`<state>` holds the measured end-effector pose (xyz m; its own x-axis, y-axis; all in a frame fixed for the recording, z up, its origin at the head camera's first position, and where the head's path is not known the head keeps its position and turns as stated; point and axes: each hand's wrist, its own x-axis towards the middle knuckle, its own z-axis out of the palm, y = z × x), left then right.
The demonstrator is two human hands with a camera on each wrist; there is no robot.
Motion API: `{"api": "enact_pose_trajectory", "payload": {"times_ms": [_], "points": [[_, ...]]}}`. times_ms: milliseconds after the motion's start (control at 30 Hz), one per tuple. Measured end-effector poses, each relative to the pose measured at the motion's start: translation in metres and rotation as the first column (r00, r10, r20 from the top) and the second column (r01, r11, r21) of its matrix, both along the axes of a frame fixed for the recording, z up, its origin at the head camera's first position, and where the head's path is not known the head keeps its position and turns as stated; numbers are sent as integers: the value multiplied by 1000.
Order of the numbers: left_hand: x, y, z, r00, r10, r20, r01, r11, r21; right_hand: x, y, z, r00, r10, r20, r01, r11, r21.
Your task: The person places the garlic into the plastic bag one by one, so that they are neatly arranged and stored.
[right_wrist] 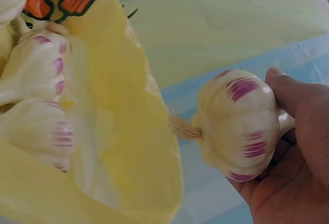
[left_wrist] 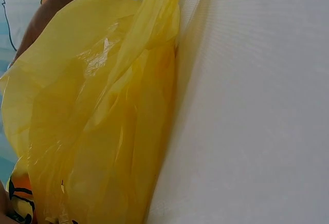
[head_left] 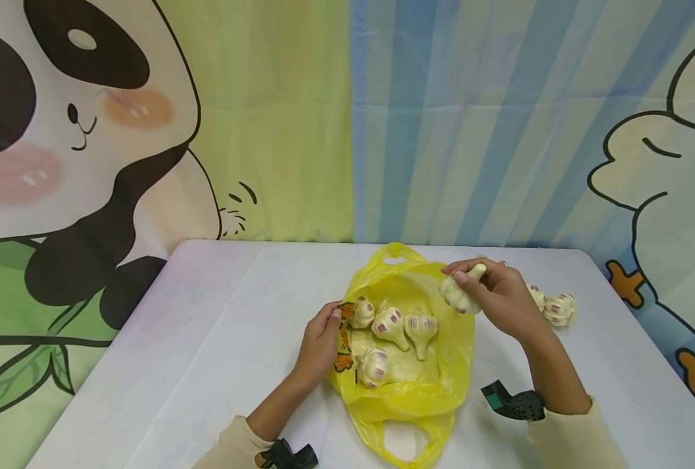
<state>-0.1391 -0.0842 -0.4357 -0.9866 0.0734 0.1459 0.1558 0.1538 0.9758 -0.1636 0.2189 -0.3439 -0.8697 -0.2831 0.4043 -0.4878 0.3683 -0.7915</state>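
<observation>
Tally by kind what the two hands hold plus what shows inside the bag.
Yellow plastic bag: 1, held by the left hand
Garlic bulbs: 5 in view, 4 inside the bag and 1 in the right hand
Total: 6

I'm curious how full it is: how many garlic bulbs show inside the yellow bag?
4: the upper-left bulb, the middle bulb, the rightmost bulb and the lower-left bulb in the head view. The yellow bag may hide more.
</observation>
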Motion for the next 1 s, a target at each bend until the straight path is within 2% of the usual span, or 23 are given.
{"api": "enact_pose_trajectory", "payload": {"times_ms": [133, 400, 633, 1000], "points": [[0, 0, 0, 1000, -16, -7, 16, 1000, 18, -3, -7, -3, 1000, -1, 9, 1, 998, 59], [-1, -1, -1, 1000, -16, -6, 17, 1000, 22, -7, -22, -7, 998, 61, 35, -63, 995, 71], [-1, -1, 0, 1000, -21, -5, 21, 1000, 16, -12, -34, -10, 995, 80, 57, -88, 985, 148], [-2, -1, 0, 1000, -9, -5, 9, 1000, 10, -25, -45, -19, 989, 115, 88, -128, 980, 154]]}}
